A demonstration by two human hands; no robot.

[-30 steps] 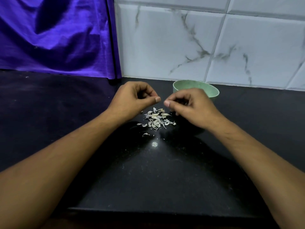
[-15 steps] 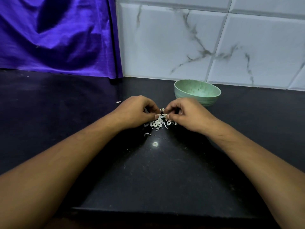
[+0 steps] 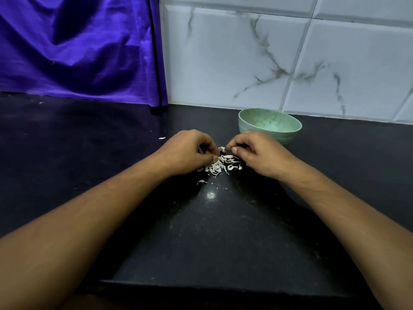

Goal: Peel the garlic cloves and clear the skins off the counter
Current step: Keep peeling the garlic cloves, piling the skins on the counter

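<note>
Skins (image 3: 220, 165) heaped mid-frame on the surface (image 3: 212, 231), just lower left of the bowl (image 3: 270, 125). Left hand (image 3: 187, 151) and right hand (image 3: 259, 155) set on the heap from either side, each grip curled and pinching skins. Best to scoop inward, press the heap tight and lift low. Then fetch the stray (image 3: 161, 138) further left. Cloves not to be made out.

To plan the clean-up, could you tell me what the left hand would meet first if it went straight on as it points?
The left hand, touching the pile of garlic skins, points right; past them it would likely meet the right hand, though depth is unclear.
</note>
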